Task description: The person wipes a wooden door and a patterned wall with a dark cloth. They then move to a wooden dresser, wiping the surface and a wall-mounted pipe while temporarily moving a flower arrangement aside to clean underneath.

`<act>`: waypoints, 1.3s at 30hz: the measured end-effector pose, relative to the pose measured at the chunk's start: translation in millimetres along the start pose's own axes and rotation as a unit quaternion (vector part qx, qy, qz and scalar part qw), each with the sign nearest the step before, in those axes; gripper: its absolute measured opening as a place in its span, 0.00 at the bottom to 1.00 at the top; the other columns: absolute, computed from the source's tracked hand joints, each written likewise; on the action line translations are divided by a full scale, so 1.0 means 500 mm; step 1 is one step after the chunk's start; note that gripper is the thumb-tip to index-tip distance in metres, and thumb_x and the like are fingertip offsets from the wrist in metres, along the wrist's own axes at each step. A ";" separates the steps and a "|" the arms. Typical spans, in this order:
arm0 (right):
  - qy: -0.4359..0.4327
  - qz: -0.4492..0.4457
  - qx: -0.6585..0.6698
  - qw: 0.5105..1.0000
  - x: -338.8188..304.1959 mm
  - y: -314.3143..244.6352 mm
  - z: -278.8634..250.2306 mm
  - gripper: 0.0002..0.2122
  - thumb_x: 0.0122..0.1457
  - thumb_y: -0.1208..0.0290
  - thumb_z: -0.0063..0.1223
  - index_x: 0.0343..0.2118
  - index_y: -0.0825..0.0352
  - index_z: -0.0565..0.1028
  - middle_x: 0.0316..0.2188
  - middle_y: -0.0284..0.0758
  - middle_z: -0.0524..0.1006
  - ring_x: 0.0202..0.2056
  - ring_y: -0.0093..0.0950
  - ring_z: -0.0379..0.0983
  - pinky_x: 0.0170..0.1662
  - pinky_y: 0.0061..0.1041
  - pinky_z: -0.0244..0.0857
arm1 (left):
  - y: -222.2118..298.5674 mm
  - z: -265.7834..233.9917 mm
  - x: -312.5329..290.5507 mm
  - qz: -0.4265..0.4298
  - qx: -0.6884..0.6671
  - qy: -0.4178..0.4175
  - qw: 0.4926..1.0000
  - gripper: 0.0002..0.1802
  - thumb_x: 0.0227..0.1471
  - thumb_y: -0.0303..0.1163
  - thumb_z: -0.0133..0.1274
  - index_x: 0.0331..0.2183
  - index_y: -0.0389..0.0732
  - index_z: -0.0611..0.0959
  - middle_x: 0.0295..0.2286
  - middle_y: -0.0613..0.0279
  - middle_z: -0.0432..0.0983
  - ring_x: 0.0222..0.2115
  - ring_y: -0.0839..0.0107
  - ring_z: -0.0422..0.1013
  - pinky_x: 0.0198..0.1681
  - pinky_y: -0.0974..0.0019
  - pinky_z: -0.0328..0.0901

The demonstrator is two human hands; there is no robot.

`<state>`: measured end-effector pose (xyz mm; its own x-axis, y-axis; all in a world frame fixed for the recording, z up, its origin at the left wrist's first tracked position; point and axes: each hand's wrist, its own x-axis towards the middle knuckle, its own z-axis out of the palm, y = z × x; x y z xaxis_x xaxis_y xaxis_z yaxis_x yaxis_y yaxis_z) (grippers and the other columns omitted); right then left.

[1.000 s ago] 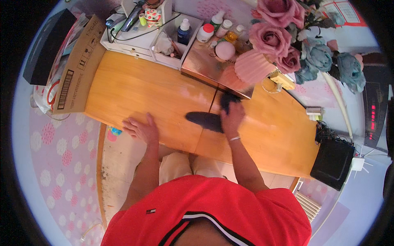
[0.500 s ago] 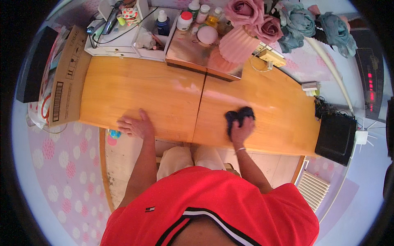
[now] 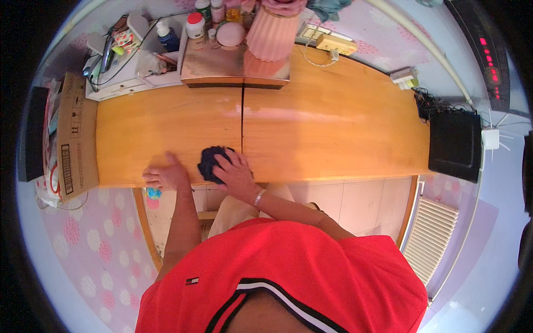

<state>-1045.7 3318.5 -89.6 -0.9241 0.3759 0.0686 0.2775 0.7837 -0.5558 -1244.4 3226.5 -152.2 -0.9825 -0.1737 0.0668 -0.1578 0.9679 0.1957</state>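
Observation:
A crumpled dark cloth (image 3: pixel 209 163) lies on the orange-brown wooden desk (image 3: pixel 333 130), just left of the dark seam. My right hand (image 3: pixel 236 173) presses on the cloth from its right side, with the fingers curled over it; a pale bracelet circles the wrist. Farther left, my left hand (image 3: pixel 167 174) rests at the desk's front edge, its fingers and thumb spread and nothing in it.
A shiny box (image 3: pixel 222 69) at the back carries a pink ribbed vase (image 3: pixel 270 36) and several bottles. Beside it stands a white organizer (image 3: pixel 133 80). A cardboard box (image 3: pixel 78 139) borders the left end, a black box (image 3: pixel 455 144) the right. A power strip (image 3: pixel 336 44) lies behind.
My right hand has swept the cloth leftward, from right of the seam to left of it. My left hand stays at the front edge. The view has turned toward the right.

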 end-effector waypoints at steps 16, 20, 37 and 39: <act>0.207 0.317 -0.190 0.906 -0.503 0.376 -0.240 0.23 0.42 0.69 0.62 0.44 0.65 0.70 0.56 0.46 0.65 0.54 0.54 0.60 0.57 0.52 0.55 | -0.018 0.010 0.013 -0.006 -0.002 0.000 1.000 0.57 0.51 0.71 0.43 0.64 0.34 0.53 0.66 0.42 0.39 0.65 0.37 0.37 0.59 0.34 0.50; 0.302 0.434 -0.240 0.814 -0.524 0.436 -0.261 0.21 0.45 0.69 0.60 0.43 0.67 0.70 0.55 0.48 0.67 0.53 0.52 0.62 0.56 0.50 0.57 | -0.014 0.017 0.014 -0.002 0.001 -0.004 1.000 0.57 0.51 0.72 0.43 0.64 0.35 0.53 0.66 0.42 0.39 0.65 0.37 0.37 0.59 0.34 0.50; 0.098 0.075 -0.088 0.988 -0.074 0.115 -0.057 0.23 0.42 0.64 0.65 0.43 0.62 0.72 0.54 0.43 0.67 0.56 0.49 0.59 0.55 0.50 0.56 | -0.016 0.018 0.014 -0.002 -0.007 0.003 1.000 0.57 0.51 0.72 0.41 0.64 0.35 0.53 0.66 0.41 0.40 0.65 0.35 0.37 0.60 0.33 0.48; 0.086 0.086 -0.088 0.989 -0.066 0.161 -0.077 0.23 0.42 0.64 0.65 0.43 0.62 0.72 0.55 0.42 0.67 0.56 0.49 0.60 0.56 0.49 0.56 | -0.013 0.015 0.012 0.004 0.012 0.003 1.000 0.56 0.51 0.72 0.41 0.64 0.35 0.54 0.65 0.41 0.40 0.65 0.36 0.37 0.60 0.33 0.50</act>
<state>-983.0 3388.2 -104.8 -0.8052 0.5775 0.1347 0.4815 0.7692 -0.4201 -1250.2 3220.7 -160.5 -0.9832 -0.1669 0.0741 -0.1523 0.9733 0.1717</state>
